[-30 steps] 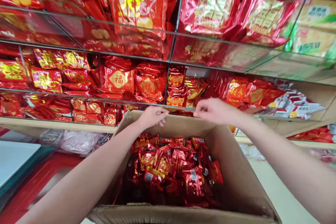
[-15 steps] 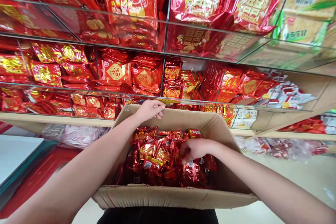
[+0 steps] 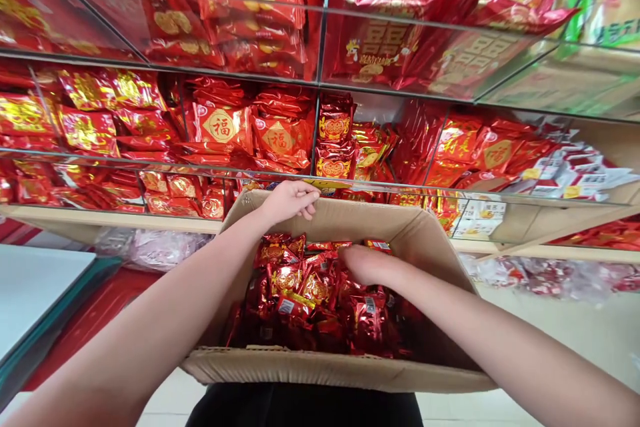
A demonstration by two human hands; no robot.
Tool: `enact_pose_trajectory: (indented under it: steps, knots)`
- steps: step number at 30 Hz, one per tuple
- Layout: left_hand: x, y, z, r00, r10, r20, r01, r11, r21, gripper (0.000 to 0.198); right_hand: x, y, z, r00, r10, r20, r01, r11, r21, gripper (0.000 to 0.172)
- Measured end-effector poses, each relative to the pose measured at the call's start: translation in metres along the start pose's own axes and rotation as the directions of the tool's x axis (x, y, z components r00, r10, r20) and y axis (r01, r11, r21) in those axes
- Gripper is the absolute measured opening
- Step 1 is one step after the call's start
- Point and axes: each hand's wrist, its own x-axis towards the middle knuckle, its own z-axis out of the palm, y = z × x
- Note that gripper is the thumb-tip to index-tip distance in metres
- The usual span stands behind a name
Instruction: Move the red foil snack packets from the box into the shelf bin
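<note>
An open cardboard box (image 3: 345,370) sits in front of me, holding many small shiny red packets (image 3: 317,287) with gold print. My left hand (image 3: 293,202) lies over the box's far rim with its fingers curled together, close to a yellow label (image 3: 327,183) on the shelf edge. What its fingertips pinch, if anything, is hidden. My right hand (image 3: 364,264) reaches down into the packets at the right of the pile. Its fingers are out of sight behind the hand and among the wrappers.
Behind the box rise shelves with clear dividers, stocked with red snack packs (image 3: 225,127) and larger magenta bags (image 3: 395,13). White packets (image 3: 575,170) fill the right bin. Plastic-wrapped goods (image 3: 167,247) lie beneath the lowest shelf. A pale-topped stand (image 3: 40,293) is at the left.
My right hand has pushed further toward the far side of the box, and its fingers have gone out of sight. The left hand stays at the rim. The view has shifted slightly.
</note>
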Motion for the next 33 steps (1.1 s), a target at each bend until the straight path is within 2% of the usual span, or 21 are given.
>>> enact_pose_trajectory:
  steps: [3, 5, 9, 10, 13, 15, 16, 18, 19, 20, 22, 24, 25, 27, 28, 30, 31, 33]
  knots:
    - [0.001, 0.0, -0.001, 1.0, -0.002, 0.009, 0.002, 1.0, 0.003, 0.031, -0.007, 0.016, 0.0, 0.987, 0.086, 0.134, -0.081, 0.996, -0.042, 0.016]
    - [0.002, 0.0, -0.001, 1.0, -0.012, 0.013, 0.012, 1.0, 0.003, 0.032, -0.006, 0.021, 0.006, 0.966, 0.107, 0.235, -0.101, 0.994, -0.036, 0.011]
    - [0.001, 0.0, 0.0, 1.0, -0.014, 0.016, 0.014, 1.0, -0.002, 0.031, 0.004, 0.022, 0.021, 0.868, 0.106, 0.485, -0.125, 0.992, 0.006, 0.006]
    - [0.001, 0.001, 0.0, 1.0, -0.016, 0.018, 0.016, 1.0, 0.0, 0.032, 0.006, 0.022, 0.024, 0.854, 0.098, 0.512, -0.119, 0.993, 0.009, 0.005]
    - [0.0, 0.003, 0.0, 0.999, -0.032, 0.023, 0.032, 0.999, 0.005, 0.032, 0.009, 0.024, 0.025, 0.863, 0.07, 0.5, -0.072, 0.997, -0.015, 0.01]
    - [-0.001, 0.004, -0.001, 0.999, -0.034, 0.022, 0.034, 0.999, 0.009, 0.032, 0.004, 0.03, 0.016, 0.898, 0.037, 0.439, -0.031, 0.999, -0.02, 0.009]
    - [-0.001, 0.004, -0.002, 0.999, -0.035, 0.021, 0.034, 0.999, 0.011, 0.032, 0.0, 0.035, 0.009, 0.93, 0.002, 0.367, -0.003, 1.0, 0.001, 0.007]
    - [-0.002, 0.006, -0.004, 0.999, -0.037, 0.021, 0.037, 0.999, 0.011, 0.034, -0.01, 0.045, -0.007, 0.988, -0.081, 0.133, 0.067, 0.992, 0.104, 0.01]
    - [-0.003, 0.007, -0.004, 0.999, -0.042, 0.022, 0.042, 0.999, 0.002, 0.036, -0.014, 0.049, -0.015, 0.994, -0.111, -0.005, 0.11, 0.975, 0.194, 0.014]
    - [-0.005, 0.009, -0.004, 0.999, -0.049, 0.025, 0.049, 0.999, -0.017, 0.039, -0.018, 0.053, -0.021, 0.985, -0.117, -0.129, 0.152, 0.939, 0.309, 0.018]
    - [-0.011, 0.015, 0.0, 0.997, -0.072, 0.04, 0.074, 0.994, -0.074, 0.048, -0.02, 0.054, -0.028, 0.954, -0.062, -0.295, 0.226, 0.796, 0.562, 0.025]
    - [-0.019, 0.02, 0.01, 0.993, -0.098, 0.062, 0.105, 0.987, -0.122, 0.056, -0.018, 0.048, -0.03, 0.921, 0.012, -0.39, 0.311, 0.581, 0.752, 0.031]
    - [-0.023, 0.023, 0.016, 0.996, -0.075, 0.049, 0.08, 0.989, -0.121, 0.056, -0.016, 0.043, -0.029, 0.909, 0.04, -0.416, 0.348, 0.479, 0.806, 0.034]
    - [-0.029, 0.027, 0.03, 0.999, 0.049, -0.018, -0.05, 0.996, -0.077, 0.049, -0.012, 0.033, -0.028, 0.894, 0.056, -0.445, 0.403, 0.335, 0.852, 0.038]
    - [-0.031, 0.028, 0.037, 0.987, 0.087, -0.139, -0.093, 0.995, -0.035, 0.046, -0.01, 0.028, -0.027, 0.886, 0.06, -0.46, 0.424, 0.294, 0.857, 0.039]
    - [-0.032, 0.03, 0.048, 0.948, 0.129, -0.292, -0.121, 0.992, 0.044, 0.041, -0.008, 0.021, -0.028, 0.853, 0.117, -0.508, 0.467, 0.261, 0.845, 0.039]
    - [-0.032, 0.031, 0.052, 0.931, 0.139, -0.338, -0.121, 0.99, 0.074, 0.04, -0.007, 0.018, -0.028, 0.821, 0.169, -0.545, 0.493, 0.269, 0.827, 0.039]
    - [-0.032, 0.032, 0.056, 0.921, 0.156, -0.356, -0.126, 0.986, 0.106, 0.039, -0.006, 0.015, -0.029, 0.728, 0.279, -0.627, 0.539, 0.332, 0.774, 0.042]
